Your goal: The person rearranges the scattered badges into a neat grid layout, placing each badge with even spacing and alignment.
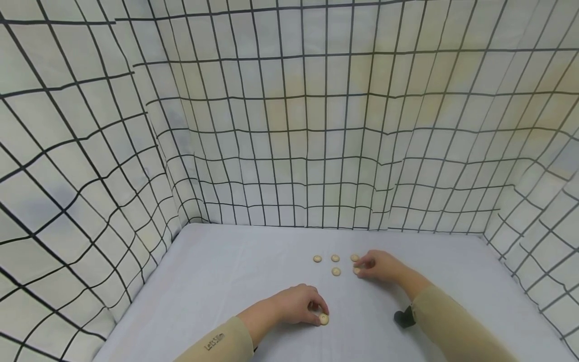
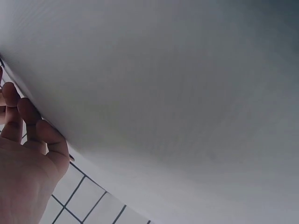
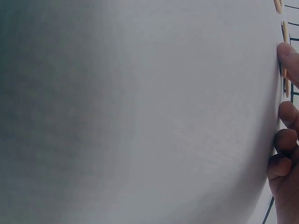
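Observation:
Near the front of the table my left hand (image 1: 299, 305) pinches a round, flat, pale wooden disc (image 1: 323, 319) between thumb and index finger. Farther back and to the right, my right hand (image 1: 382, 266) has thumb and forefinger on another such disc (image 1: 357, 271), which lies on the cloth. Just behind that one is a disc (image 1: 355, 257) partly beside the fingers. More discs lie to its left: one (image 1: 335, 258) in the back row, one (image 1: 317, 259) at the row's left end, and one (image 1: 336, 271) in front. The left wrist view shows curled fingers (image 2: 51, 135), but no disc clearly.
A white cloth covers the table (image 1: 203, 281). White walls with a black grid (image 1: 289, 125) enclose its back and sides. A small black object (image 1: 404, 318) sits at my right sleeve, on the wrist's underside.

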`<state>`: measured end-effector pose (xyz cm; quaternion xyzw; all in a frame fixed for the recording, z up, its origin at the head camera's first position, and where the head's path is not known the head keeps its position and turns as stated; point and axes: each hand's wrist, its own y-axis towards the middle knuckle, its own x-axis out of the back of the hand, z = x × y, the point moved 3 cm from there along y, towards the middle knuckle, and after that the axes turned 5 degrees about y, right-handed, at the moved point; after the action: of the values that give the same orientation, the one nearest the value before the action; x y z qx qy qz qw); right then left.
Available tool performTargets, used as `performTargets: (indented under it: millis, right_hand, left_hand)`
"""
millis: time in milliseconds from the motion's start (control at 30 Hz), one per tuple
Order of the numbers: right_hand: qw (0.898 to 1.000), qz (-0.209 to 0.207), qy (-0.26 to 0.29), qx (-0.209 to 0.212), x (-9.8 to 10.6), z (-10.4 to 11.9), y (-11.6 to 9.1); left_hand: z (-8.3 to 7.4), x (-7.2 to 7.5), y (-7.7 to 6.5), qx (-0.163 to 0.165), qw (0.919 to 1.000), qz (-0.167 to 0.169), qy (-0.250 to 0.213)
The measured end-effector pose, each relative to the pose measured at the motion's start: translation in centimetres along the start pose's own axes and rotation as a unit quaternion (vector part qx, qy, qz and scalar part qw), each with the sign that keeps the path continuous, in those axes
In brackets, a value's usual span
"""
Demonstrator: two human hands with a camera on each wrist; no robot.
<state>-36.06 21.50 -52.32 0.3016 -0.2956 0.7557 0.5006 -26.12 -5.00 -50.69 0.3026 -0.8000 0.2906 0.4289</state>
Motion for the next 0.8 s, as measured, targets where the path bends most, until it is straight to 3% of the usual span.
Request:
performTargets:
  millis: [500, 800]
  right_hand:
    - [1.000, -0.004, 0.010, 0.001, -0.12, -0.24, 0.07]
    - [1.000, -0.005, 0.008, -0.004, -0.06, -0.05, -0.17]
  left_hand:
    - [-0.34, 0.36, -0.40, -0.006, 1.0000, -0.004, 0.001]
    - [0.32, 0.31, -0.30, -0.009, 0.9995, -0.011, -0.027]
